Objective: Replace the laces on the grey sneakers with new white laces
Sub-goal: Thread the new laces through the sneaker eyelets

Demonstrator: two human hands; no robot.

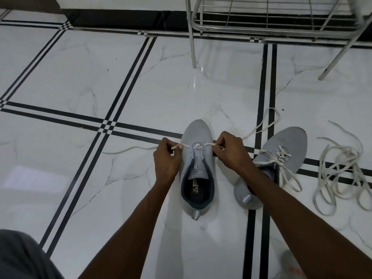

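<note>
A grey sneaker [198,133] stands on the floor in front of me, toe pointing away, with a white lace [198,146] threaded through its front eyelets only. My left hand [167,158] pinches the lace's left part beside the shoe. My right hand [229,152] pinches the right part. One loose end trails left across the tiles, the other loops off to the upper right. A second grey sneaker [285,146] lies to the right, fully laced with a white lace, partly hidden by my right forearm.
A loose tangle of white laces [342,174] lies on the white marble floor [80,77] at the far right. A metal wire rack [267,27] on thin legs stands at the back. My knee in grey cloth shows at the lower left.
</note>
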